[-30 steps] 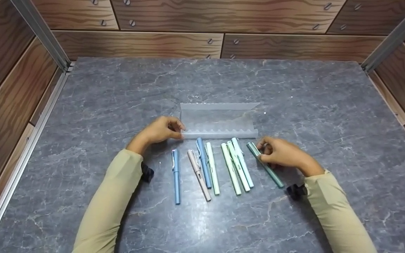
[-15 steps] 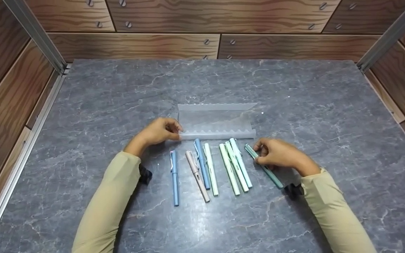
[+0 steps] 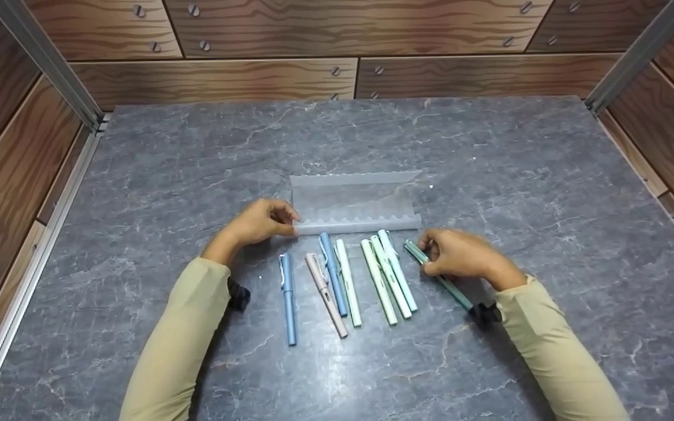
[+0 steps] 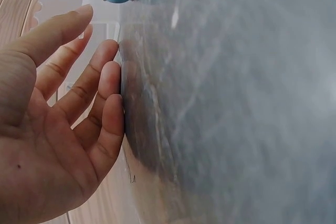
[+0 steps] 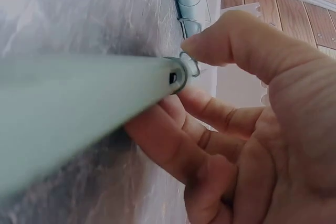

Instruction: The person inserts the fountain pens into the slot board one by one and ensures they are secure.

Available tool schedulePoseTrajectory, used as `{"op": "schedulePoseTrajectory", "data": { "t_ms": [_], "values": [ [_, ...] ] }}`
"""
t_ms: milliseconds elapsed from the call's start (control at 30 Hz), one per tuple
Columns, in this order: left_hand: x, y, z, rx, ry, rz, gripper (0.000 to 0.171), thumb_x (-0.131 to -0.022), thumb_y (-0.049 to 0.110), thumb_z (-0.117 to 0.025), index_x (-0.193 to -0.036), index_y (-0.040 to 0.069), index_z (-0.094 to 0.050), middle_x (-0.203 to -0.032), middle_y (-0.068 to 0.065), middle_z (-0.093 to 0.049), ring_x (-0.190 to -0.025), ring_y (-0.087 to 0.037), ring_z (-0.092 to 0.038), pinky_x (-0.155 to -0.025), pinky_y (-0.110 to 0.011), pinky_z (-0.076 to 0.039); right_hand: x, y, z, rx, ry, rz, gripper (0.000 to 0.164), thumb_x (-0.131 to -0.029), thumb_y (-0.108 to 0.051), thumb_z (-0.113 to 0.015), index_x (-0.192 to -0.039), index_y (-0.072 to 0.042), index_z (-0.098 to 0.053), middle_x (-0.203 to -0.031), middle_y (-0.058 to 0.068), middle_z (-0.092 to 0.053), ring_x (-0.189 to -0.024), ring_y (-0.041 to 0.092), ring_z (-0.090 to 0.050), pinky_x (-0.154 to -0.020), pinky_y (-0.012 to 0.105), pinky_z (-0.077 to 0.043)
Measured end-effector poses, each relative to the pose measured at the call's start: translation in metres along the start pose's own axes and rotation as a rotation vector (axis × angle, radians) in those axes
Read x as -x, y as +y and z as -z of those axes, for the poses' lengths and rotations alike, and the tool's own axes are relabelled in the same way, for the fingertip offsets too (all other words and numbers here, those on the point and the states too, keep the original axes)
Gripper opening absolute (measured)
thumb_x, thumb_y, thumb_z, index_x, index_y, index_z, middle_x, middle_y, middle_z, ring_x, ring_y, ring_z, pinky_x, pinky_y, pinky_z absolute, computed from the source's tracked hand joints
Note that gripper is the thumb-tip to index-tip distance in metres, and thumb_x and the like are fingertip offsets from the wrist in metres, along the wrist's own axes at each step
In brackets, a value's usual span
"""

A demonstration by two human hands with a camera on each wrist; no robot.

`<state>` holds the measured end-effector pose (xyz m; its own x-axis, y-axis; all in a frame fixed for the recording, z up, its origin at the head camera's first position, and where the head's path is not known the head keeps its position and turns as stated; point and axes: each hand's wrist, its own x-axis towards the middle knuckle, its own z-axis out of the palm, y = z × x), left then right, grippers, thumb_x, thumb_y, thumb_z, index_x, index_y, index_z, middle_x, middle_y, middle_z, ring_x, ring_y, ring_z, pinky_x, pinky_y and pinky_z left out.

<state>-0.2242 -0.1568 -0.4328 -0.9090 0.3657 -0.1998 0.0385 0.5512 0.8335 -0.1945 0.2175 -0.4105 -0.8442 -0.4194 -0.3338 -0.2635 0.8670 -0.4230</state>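
Observation:
A clear plastic pen tray with scalloped notches lies in the middle of the table. My left hand is at its left end, thumb and index finger pinching the corner; in the left wrist view the other fingers rest on the tabletop. My right hand holds a dark green pen near its clip end, between thumb and fingers. In the right wrist view this pen stretches toward the camera. Just left of it lie a pale aqua pen and two light green pens.
Further left on the marble-patterned table lie another light green pen, a blue pen, a brownish-pink pen and a second blue pen. Wood-patterned walls enclose the table at the back and sides.
The right hand has shifted slightly left along the dark green pen, its fingers settling round it. My left hand stays at the tray's end. The whole view has drifted a little.

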Motion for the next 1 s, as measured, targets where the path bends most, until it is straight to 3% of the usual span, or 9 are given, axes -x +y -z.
{"op": "schedulePoseTrajectory", "data": {
  "t_ms": [333, 633, 1000],
  "values": [
    [0.001, -0.002, 0.0, 0.002, 0.002, -0.026, 0.022, -0.081, 0.007, -0.073, -0.101, 0.0, -0.067, -0.086, -0.002, -0.064, -0.076, -0.009, -0.054, -0.072, -0.024, -0.043, 0.001, 0.008, 0.009, -0.172, 0.081, 0.042, 0.039, -0.076, -0.013, -0.067, -0.112, -0.002, -0.058, -0.085, 0.005, -0.062, -0.066, 0.012, -0.053, -0.06, 0.026, -0.044],
    [0.0, 0.0, 0.0, 0.012, -0.003, -0.009, 0.023, -0.081, 0.006, -0.073, -0.102, 0.0, -0.066, -0.085, -0.001, -0.063, -0.077, -0.01, -0.054, -0.072, -0.023, -0.043, 0.004, 0.01, 0.022, -0.338, 0.153, 0.079, 0.037, -0.081, -0.003, -0.063, -0.116, 0.003, -0.053, -0.089, 0.008, -0.057, -0.067, 0.011, -0.048, -0.056, 0.021, -0.041],
    [0.0, -0.001, 0.0, 0.029, 0.0, -0.015, 0.022, -0.081, 0.006, -0.073, -0.1, -0.001, -0.067, -0.082, 0.002, -0.061, -0.075, -0.008, -0.053, -0.07, -0.023, -0.043, 0.0, 0.009, 0.032, -0.52, 0.248, 0.084, 0.041, -0.084, 0.0, -0.061, -0.122, 0.006, -0.044, -0.096, 0.008, -0.05, -0.071, 0.007, -0.059, -0.067, 0.028, -0.056]
  ]
}}
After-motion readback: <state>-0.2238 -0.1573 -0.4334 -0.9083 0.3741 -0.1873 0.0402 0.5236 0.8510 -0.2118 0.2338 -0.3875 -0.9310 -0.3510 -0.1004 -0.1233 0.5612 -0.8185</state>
